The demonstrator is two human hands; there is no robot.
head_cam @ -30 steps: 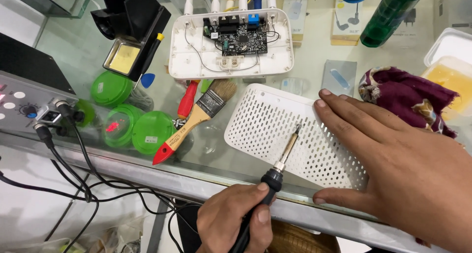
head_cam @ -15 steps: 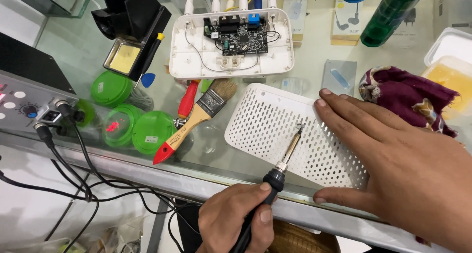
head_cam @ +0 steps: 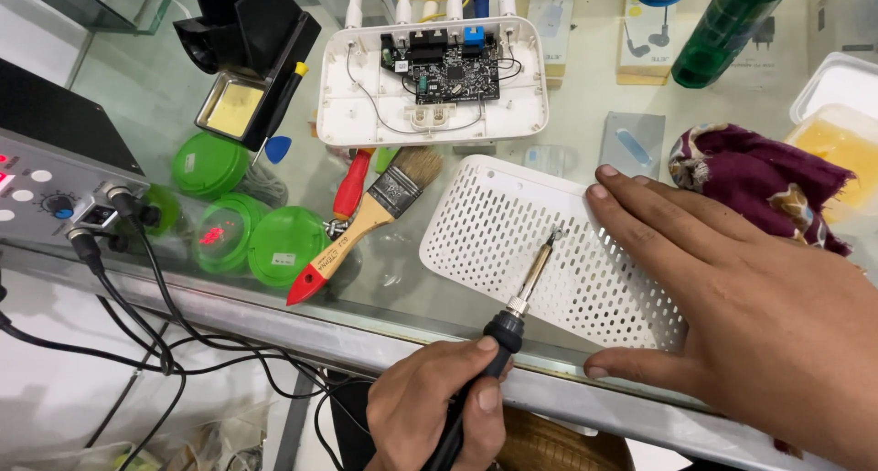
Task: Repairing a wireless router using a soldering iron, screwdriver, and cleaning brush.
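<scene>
Seen from the head camera, the left hand [head_cam: 439,412] has its fingers clamped on a soldering iron [head_cam: 521,293], tip touching the perforated white cover [head_cam: 512,224] on the glass table [head_cam: 567,114]; the right hand [head_cam: 759,315], fingers spread flat, pins that cover; a paintbrush [head_cam: 366,224] lies left of the iron.

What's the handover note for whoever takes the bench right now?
Left hand: grips the soldering iron by its black handle, tip on or just above the white perforated cover; contact cannot be told.
Right hand: flat on the cover's right part, pinning it to the glass table.
Open router base, circuit board exposed, lies beyond the cover.
Paintbrush and red-handled tool lie left of the cover.
Done: cover is off the base.
Left: cover not yet back on the base.
</scene>
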